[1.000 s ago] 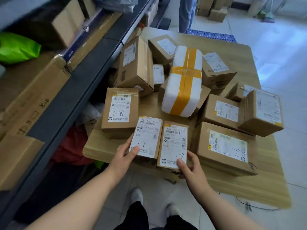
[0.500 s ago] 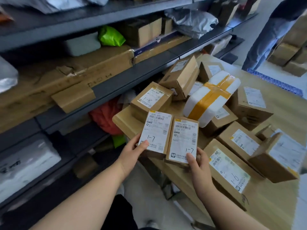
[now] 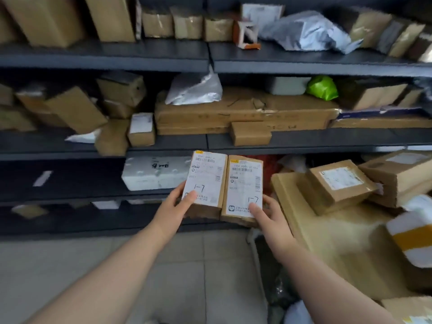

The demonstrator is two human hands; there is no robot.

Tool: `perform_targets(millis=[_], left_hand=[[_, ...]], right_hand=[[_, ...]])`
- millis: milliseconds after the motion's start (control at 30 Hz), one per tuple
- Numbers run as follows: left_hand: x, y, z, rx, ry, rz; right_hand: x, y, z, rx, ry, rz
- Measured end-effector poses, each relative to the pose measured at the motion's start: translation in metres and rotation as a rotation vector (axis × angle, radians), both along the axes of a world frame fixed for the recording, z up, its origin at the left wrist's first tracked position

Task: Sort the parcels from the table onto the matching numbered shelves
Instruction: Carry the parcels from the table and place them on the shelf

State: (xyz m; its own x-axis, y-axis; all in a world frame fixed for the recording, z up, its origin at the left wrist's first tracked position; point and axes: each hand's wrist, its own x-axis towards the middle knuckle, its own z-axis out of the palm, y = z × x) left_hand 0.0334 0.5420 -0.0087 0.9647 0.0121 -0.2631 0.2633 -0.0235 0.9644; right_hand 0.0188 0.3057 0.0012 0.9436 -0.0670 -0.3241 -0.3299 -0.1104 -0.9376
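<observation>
Two small brown parcels with white labels marked 1-7 are held side by side in front of the dark shelves. My left hand (image 3: 178, 204) grips the left 1-7 parcel (image 3: 205, 181) at its lower edge, thumb on the label. My right hand (image 3: 268, 212) grips the right 1-7 parcel (image 3: 244, 185) the same way. Both parcels hang in the air above the floor, left of the wooden table (image 3: 327, 242). The dark shelf rack (image 3: 205, 145) fills the view behind them.
On the table at right lie a brown labelled parcel (image 3: 336, 187), a bigger box (image 3: 402, 176) and a white parcel with yellow tape (image 3: 411, 237). The shelves hold several boxes, grey bags (image 3: 306, 31), a green bag (image 3: 322, 87) and a white foam box (image 3: 156, 171).
Both hands lifted the two 1-7 parcels off the table and carried them left toward the shelves. The view swung from the table to face the rack.
</observation>
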Motion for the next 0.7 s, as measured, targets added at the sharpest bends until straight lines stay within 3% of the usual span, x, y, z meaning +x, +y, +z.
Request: perform_targets(millis=[367, 700], left_hand=[[-0.142, 0.286, 0.011, 0.03, -0.078, 0.56], [-0.255, 0.425, 0.014, -0.026, -0.024, 1.2]], right_hand=[[0.014, 0.332, -0.002, -0.017, 0.014, 0.7], [-0.04, 0.567, 0.004, 0.088, 0.09, 1.15]])
